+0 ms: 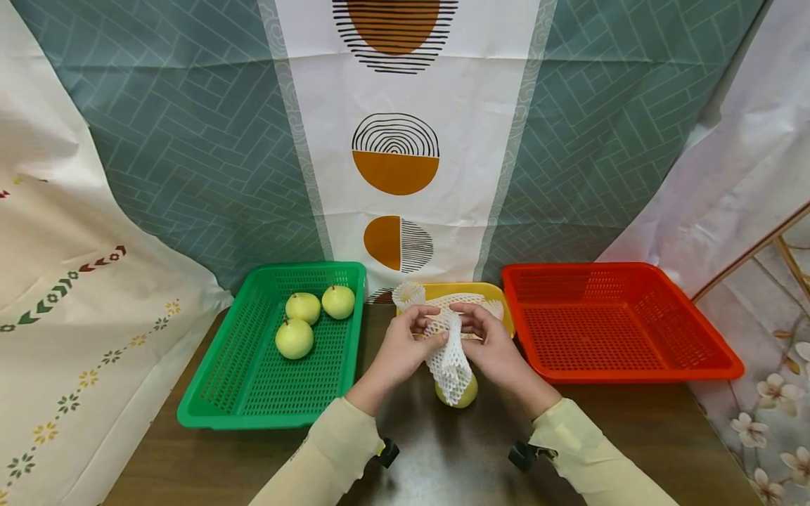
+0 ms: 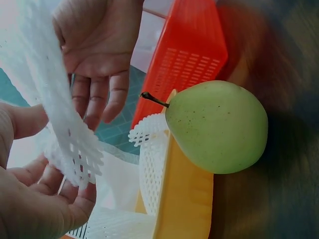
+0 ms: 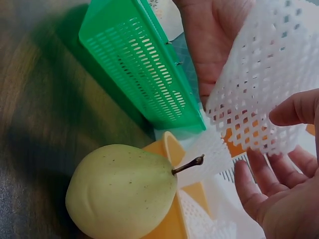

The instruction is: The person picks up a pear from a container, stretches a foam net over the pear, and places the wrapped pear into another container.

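White foam net (image 1: 451, 362) in both hands (image 1: 405, 342) (image 1: 492, 346)

My forearms in cream cloth sleeves (image 1: 342, 443) slant forward and inward; my bare left hand (image 1: 405, 344) and bare right hand (image 1: 493, 342) face each other, each thumb (image 3: 299, 107) opposing bent fingers (image 3: 264, 174).

At lower centre of the head view, the foam net (image 1: 452, 355) partly hid the pear (image 1: 467, 395); the left wrist view's top edge cut off the red basket (image 2: 193, 37).
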